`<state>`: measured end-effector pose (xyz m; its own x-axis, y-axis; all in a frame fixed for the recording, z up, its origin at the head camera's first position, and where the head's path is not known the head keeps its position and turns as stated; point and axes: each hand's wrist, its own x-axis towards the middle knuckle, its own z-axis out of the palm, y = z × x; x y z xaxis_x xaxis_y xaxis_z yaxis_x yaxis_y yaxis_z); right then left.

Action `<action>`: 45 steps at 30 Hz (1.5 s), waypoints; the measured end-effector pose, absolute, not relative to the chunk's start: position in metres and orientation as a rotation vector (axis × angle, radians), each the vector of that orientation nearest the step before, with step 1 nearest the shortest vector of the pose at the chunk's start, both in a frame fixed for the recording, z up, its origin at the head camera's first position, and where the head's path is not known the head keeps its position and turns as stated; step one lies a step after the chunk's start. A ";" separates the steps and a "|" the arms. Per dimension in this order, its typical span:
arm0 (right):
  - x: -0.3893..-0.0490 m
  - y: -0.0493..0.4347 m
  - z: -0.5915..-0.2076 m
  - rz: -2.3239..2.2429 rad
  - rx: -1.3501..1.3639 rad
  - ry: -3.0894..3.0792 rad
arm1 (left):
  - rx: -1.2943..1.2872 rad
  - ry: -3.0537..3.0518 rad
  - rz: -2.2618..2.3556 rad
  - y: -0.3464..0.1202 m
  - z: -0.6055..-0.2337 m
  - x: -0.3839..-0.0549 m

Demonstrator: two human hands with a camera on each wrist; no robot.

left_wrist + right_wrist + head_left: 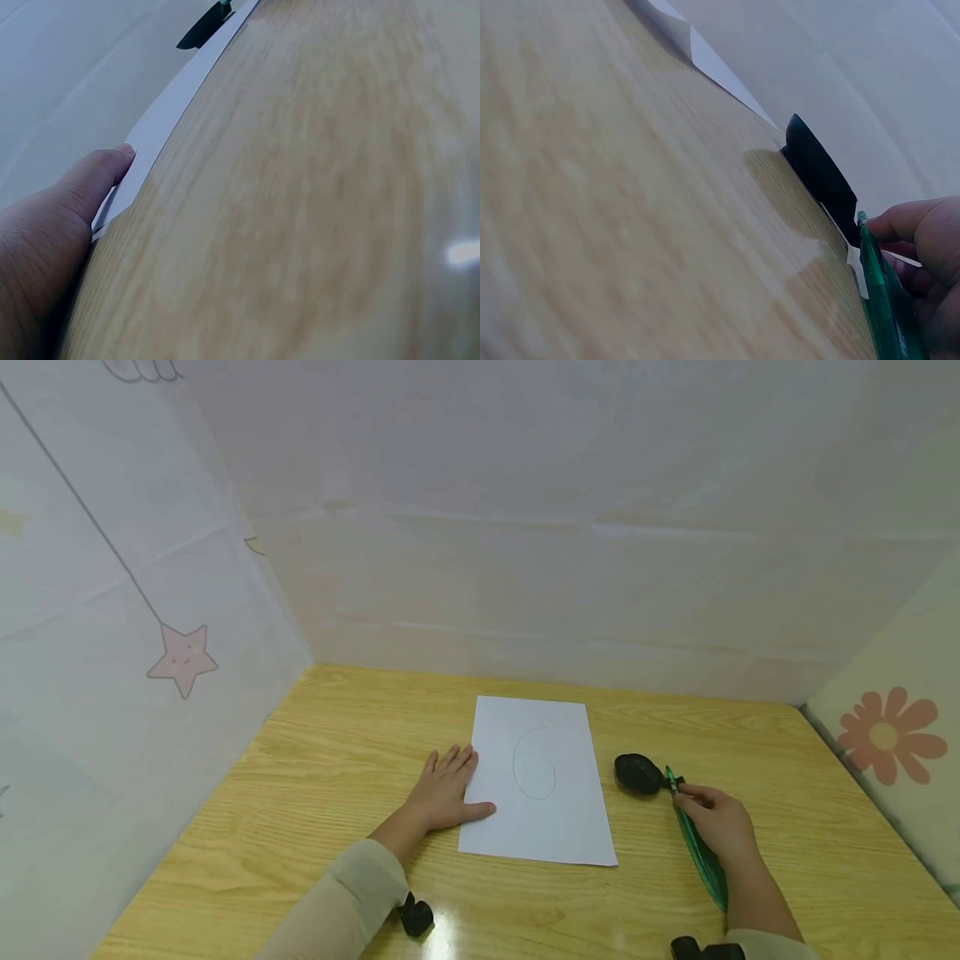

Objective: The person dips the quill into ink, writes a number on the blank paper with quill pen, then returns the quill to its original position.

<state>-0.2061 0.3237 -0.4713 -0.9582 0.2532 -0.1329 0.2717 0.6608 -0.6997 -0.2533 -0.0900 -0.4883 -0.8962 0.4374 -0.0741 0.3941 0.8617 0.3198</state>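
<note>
A white sheet of paper [487, 835] lies on the table with a thin, faint figure like a 6 drawn on it. My left hand [446, 792] rests on its left edge, fingers spread and thumb out over the sheet. To the right of the paper, my right hand [716, 818] pinches a long green leaf-shaped thing [697, 856] near its slim pointed end, between thumb and fingers. Just beyond these fingertips lies a black oval thing [637, 774] with a short narrow stem; its stem overlaps the green tip. In the right wrist view the green thing [885, 315] looks glossy.
The yellow wood-grain table [322, 760] meets a pale cloth backdrop [525, 585] at the back and both sides. Dark devices [416, 916] sit at both wrists. One corner of the paper [720, 71] curls up in the right wrist view.
</note>
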 end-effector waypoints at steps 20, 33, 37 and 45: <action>-0.203 0.322 -0.468 -1.307 0.737 2.838 | 0.644 2.890 0.454 -0.089 -0.488 -0.253; -0.203 0.326 -0.470 -1.377 0.811 2.845 | 0.651 2.877 0.469 -0.087 -0.485 -0.250; -0.202 0.326 -0.469 -1.414 0.805 2.831 | 0.649 2.879 0.464 -0.087 -0.485 -0.249; -0.200 0.315 -0.445 -1.467 0.687 2.805 | 0.616 2.861 0.599 -0.089 -0.490 -0.252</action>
